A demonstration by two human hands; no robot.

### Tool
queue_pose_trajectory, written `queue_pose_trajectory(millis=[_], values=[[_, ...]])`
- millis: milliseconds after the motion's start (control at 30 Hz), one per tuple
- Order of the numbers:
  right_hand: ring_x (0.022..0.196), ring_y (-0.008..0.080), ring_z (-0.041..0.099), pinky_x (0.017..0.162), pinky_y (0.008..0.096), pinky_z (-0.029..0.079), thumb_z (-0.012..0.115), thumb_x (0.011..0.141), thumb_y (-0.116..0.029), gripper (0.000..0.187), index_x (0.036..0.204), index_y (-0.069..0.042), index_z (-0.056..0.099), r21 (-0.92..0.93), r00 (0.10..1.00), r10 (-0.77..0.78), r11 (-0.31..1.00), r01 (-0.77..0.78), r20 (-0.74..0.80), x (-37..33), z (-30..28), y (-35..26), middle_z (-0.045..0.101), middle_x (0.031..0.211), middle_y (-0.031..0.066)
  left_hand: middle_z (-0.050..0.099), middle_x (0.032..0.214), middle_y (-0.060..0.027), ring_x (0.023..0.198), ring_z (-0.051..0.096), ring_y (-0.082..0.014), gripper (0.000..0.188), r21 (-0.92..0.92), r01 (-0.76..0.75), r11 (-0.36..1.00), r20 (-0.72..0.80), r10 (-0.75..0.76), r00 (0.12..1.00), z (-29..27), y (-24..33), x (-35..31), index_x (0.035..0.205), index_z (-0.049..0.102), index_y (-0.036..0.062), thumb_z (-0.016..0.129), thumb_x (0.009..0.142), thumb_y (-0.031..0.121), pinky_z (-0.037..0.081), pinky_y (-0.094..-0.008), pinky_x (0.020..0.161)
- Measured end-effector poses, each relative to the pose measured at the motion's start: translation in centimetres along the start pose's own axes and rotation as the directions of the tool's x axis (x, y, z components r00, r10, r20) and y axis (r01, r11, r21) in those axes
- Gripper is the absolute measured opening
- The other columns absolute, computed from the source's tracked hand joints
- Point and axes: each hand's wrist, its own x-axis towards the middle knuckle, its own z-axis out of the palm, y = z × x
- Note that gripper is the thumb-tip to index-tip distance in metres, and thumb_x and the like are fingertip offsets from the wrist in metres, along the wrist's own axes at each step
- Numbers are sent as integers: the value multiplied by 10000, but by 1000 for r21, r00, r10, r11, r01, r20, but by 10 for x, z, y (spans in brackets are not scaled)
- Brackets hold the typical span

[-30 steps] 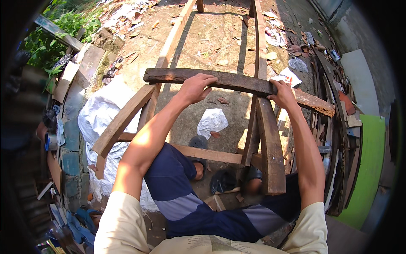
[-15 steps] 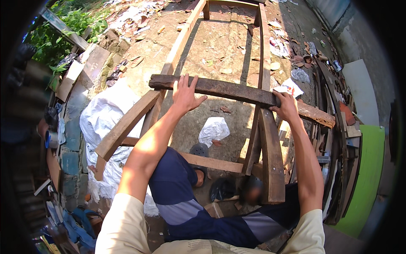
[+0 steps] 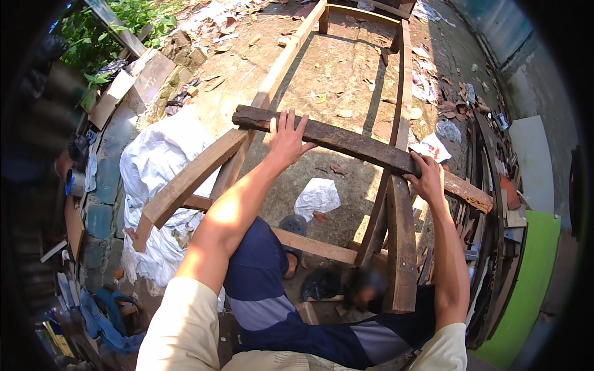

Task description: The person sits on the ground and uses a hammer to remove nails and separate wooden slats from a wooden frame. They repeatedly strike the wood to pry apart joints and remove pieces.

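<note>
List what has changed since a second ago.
The left hand has moved leftward along the dark beam, its fingers now spread. The whole view has shifted as the head moved. The right hand stays on the beam's right part, and the beam still lies across the wooden frame.

Green plants (image 3: 99, 38) are growing at the far left. A white sheet (image 3: 154, 154) is lying bunched on the ground (image 3: 346, 74) at the left, and blue-grey blocks (image 3: 99, 222) are running beside it. A blue cup (image 3: 75, 183) is sitting farther left. In the middle, a crumpled white wrapper (image 3: 317, 195) is resting with a brown leaf (image 3: 320, 216) at its near edge; nearer, a black bag (image 3: 320, 283) is lying in shade. At the right, a white panel (image 3: 533, 161) is standing, with a green board (image 3: 526, 278) showing nearer. A grey wall (image 3: 544, 86) is rising at the far right.
</note>
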Motion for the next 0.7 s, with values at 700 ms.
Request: queue_pose_trajectory(millis=[700], values=[[1182, 352, 541, 1029, 462, 386, 784, 792, -287, 652, 1380, -101, 571, -15, 995, -97, 995, 96, -20, 0, 13, 16, 605, 1259, 157, 237, 1610, -181, 1482, 243, -364, 863, 82, 83, 993, 210, -99, 973, -29, 13, -7, 1565, 252, 150, 599, 898, 573, 285, -541, 1161]])
